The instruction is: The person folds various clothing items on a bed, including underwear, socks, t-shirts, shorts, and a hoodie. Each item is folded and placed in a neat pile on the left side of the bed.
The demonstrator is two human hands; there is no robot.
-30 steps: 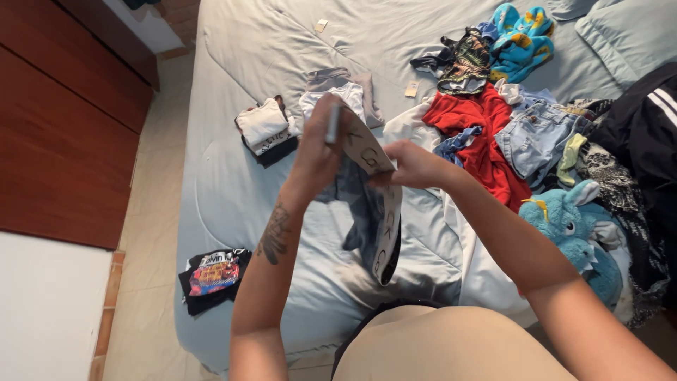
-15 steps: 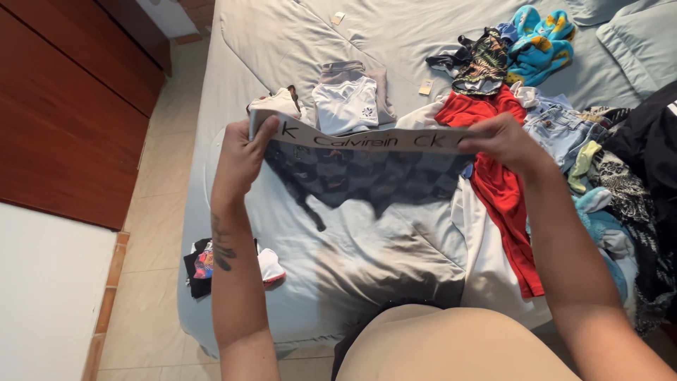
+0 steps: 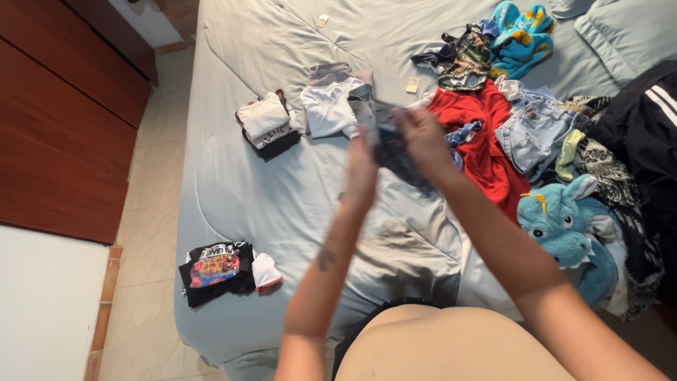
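**Soft indoor light, hands smeared by motion**

Even, diffuse light covers the grey-blue bed (image 3: 282, 190), with no glare and only faint shadows in its creases. Above the bed, the left hand (image 3: 361, 169), the right hand (image 3: 423, 137) and the dark garment (image 3: 395, 152) between them are badly motion-blurred. Clothes lying on the bed stay fairly sharp. The wooden cabinet (image 3: 63, 120) left of the bed looks dimmer.

Two hands (image 3: 363, 169) (image 3: 422, 137), one blue plush toy (image 3: 564, 226)
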